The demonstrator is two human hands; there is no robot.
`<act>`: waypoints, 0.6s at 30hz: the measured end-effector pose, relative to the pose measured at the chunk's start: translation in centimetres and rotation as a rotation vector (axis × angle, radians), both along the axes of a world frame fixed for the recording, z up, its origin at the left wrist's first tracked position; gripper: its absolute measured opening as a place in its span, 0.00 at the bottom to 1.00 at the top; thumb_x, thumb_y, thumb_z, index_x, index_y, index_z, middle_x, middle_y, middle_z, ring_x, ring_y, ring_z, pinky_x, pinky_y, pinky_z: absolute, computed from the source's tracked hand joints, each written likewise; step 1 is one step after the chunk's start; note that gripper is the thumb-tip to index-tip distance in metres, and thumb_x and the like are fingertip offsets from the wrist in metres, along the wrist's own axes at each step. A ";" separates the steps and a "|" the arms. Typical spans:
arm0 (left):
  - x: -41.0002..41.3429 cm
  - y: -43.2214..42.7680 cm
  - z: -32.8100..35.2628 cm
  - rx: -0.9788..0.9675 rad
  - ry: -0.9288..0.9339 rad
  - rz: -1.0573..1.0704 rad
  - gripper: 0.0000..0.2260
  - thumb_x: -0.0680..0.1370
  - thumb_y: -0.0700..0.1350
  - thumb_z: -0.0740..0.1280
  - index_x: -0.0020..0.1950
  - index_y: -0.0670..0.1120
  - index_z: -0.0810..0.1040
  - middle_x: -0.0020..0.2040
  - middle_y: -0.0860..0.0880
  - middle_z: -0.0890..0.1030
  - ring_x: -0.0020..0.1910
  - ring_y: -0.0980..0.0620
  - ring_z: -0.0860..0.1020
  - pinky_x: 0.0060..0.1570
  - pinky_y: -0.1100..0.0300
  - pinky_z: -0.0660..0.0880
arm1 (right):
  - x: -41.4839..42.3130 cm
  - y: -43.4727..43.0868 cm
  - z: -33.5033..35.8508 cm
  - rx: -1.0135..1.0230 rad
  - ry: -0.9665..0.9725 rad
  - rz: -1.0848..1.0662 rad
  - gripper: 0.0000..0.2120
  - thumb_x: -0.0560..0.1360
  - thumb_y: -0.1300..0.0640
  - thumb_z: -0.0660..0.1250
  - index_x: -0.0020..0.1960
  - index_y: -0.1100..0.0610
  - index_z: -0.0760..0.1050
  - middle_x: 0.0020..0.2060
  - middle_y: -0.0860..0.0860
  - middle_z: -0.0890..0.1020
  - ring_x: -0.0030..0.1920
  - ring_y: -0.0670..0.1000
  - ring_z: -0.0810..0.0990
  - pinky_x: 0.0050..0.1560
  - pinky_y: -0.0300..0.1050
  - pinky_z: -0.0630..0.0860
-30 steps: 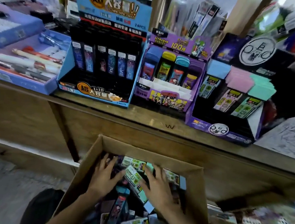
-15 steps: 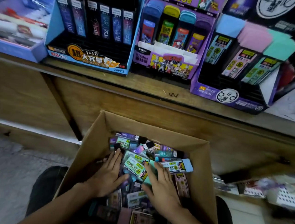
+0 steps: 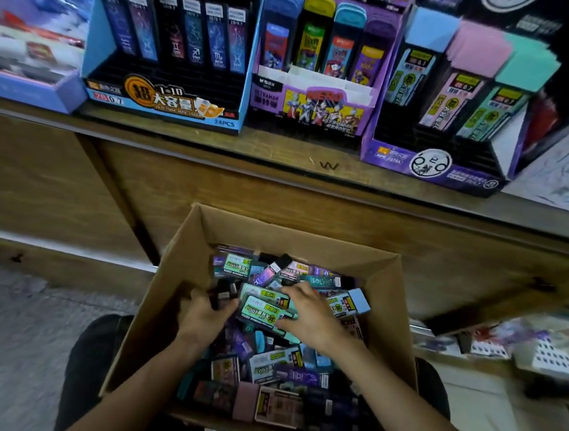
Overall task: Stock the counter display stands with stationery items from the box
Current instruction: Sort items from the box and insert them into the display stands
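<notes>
The left hand (image 3: 204, 315) was lying flat, now it's curling round a dark case (image 3: 223, 294) in the box (image 3: 182, 261), while the right hand (image 3: 308, 315) is pinching a mint case (image 3: 264, 308) mid-pile. I'd be lifting both straight up, clearing the cardboard walls, before heading for the display stands (image 3: 162, 101) sitting above.

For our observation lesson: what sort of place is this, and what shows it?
Probably a stationery shop: a blue cardboard display stand and two purple cardboard stands of small cases sit on a wooden counter; a brown cardboard box below holds loose cases.
</notes>
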State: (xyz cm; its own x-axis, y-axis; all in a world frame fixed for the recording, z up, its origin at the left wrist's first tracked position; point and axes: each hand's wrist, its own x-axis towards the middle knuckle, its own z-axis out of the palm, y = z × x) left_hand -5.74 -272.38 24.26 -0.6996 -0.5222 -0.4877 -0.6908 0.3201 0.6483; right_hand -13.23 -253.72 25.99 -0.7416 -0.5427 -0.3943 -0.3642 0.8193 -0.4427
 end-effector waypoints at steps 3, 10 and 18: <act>0.3 0.3 0.1 0.111 -0.078 0.151 0.31 0.71 0.52 0.74 0.64 0.35 0.67 0.61 0.37 0.74 0.61 0.38 0.73 0.61 0.50 0.71 | -0.4 -0.4 0.3 0.020 -0.014 -0.030 0.29 0.72 0.48 0.71 0.70 0.52 0.65 0.62 0.51 0.68 0.62 0.53 0.68 0.63 0.47 0.67; 0.5 -0.2 1.0 0.397 0.022 0.201 0.10 0.71 0.35 0.73 0.51 0.35 0.80 0.48 0.38 0.82 0.48 0.42 0.80 0.54 0.51 0.76 | -0.8 0.3 1.1 -0.060 -0.177 -0.147 0.16 0.72 0.54 0.72 0.57 0.58 0.73 0.56 0.53 0.76 0.57 0.53 0.75 0.55 0.45 0.71; 0.6 0.6 2.6 0.607 0.171 0.377 0.11 0.78 0.35 0.64 0.58 0.31 0.75 0.53 0.33 0.79 0.49 0.39 0.78 0.56 0.46 0.74 | 0.2 2.2 2.8 -0.386 -0.315 -0.415 0.06 0.75 0.59 0.68 0.51 0.57 0.76 0.49 0.52 0.81 0.52 0.49 0.78 0.51 0.42 0.73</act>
State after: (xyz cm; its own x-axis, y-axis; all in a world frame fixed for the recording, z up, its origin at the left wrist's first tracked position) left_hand -5.11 -271.81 26.82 -0.6183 -0.4153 -0.6672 -0.5561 -0.3686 0.7449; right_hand -13.03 -251.52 28.78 -0.8009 -0.3819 -0.4611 0.1442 0.6245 -0.7676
